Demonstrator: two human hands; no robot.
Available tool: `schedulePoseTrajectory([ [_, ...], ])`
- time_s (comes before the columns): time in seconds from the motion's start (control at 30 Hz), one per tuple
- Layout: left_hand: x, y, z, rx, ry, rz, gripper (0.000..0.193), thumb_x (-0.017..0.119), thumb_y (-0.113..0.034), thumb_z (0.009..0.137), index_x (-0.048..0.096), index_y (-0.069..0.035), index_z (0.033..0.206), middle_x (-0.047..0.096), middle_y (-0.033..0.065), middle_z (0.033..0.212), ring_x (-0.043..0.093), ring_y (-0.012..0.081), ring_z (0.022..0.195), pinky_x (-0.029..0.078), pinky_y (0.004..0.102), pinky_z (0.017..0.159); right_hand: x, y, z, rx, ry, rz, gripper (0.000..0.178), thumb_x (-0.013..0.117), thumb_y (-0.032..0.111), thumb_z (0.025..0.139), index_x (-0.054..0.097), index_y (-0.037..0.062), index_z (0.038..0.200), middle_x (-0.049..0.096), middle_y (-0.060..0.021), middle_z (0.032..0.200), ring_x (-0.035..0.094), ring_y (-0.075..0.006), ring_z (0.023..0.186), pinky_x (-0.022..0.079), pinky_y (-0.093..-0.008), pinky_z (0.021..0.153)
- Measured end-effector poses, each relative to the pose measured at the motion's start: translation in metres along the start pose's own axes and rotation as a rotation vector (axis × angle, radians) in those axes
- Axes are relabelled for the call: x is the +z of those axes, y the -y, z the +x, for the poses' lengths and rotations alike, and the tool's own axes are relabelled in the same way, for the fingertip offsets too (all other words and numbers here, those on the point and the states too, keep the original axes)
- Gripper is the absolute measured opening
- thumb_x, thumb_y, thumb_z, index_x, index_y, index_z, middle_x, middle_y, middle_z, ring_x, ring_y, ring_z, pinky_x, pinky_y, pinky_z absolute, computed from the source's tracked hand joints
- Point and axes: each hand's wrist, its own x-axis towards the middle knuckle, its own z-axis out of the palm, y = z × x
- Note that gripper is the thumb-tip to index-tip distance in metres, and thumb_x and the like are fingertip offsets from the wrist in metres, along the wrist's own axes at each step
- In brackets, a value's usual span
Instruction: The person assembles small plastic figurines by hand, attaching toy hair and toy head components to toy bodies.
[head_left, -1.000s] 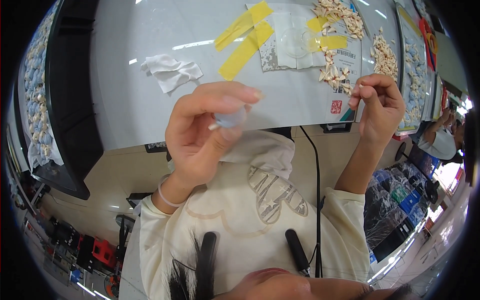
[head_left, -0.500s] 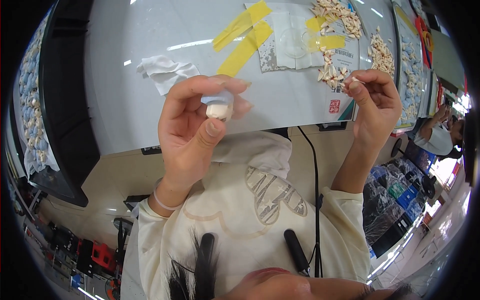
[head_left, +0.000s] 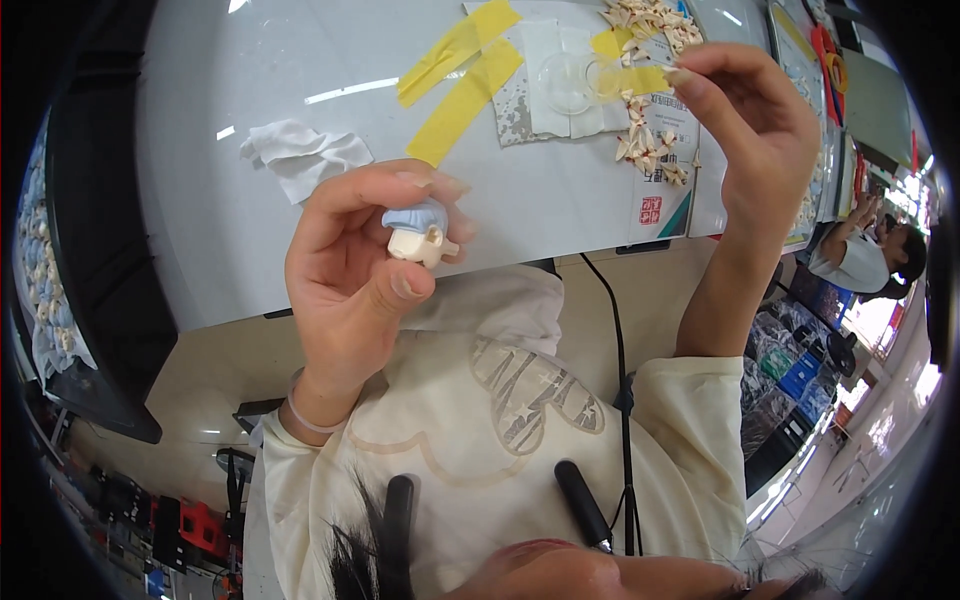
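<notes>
My left hand (head_left: 340,245) holds a small figurine part (head_left: 412,240) between thumb and fingers. The part has a pale blue, hair-like top and a cream lower side, with a hole and a small stub showing. Raised over the far right of the table, my right hand (head_left: 768,130) has thumb and forefinger pinched together. A tiny whitish bit shows at those fingertips, too small to make out fully. Close to them lie a round clear dish (head_left: 566,84), a strip of yellow tape (head_left: 645,80) and several small pointed cream pieces (head_left: 645,148).
A crumpled white cloth (head_left: 303,158) and long yellow tape strips (head_left: 465,105) lie on the grey table (head_left: 270,60). Black-edged trays with blue-and-cream parts (head_left: 38,250) stand at the left. A black cable (head_left: 618,370) hangs in front of me. Another person (head_left: 862,255) sits at far right.
My right hand has moved farther away, up toward the dish and tape. My left hand has turned the figurine part, so its hole and stub now show.
</notes>
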Motion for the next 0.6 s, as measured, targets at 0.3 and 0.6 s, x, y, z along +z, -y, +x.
schedulePoseTrajectory([
  [0.3, 0.003, 0.000, 0.003, -0.044, 0.042, 0.082, 0.043, 0.065, -0.025, 0.071, 0.045, -0.001, 0.100, 0.049, 0.0136, 0.097, 0.053, 0.0173, 0.076, 0.045, 0.0243, 0.063, 0.023, 0.043, 0.035, 0.197, 0.171, -0.351, 0.007, 0.064, 0.005, 0.060, 0.058, 0.0016, 0.060, 0.056, -0.0027, 0.058, 0.042, -0.0069, 0.053, 0.031, -0.0197, 0.051],
  [0.6, 0.004, 0.007, 0.008, -0.038, 0.107, -0.077, 0.040, 0.064, -0.007, 0.071, 0.042, 0.006, 0.101, 0.048, 0.0169, 0.099, 0.049, 0.0214, 0.095, 0.048, 0.0321, 0.078, 0.030, 0.054, 0.036, 0.274, 0.154, -0.458, 0.008, 0.064, 0.002, 0.059, 0.056, 0.0002, 0.060, 0.054, -0.0037, 0.056, 0.041, -0.0083, 0.052, 0.032, -0.0206, 0.051],
])
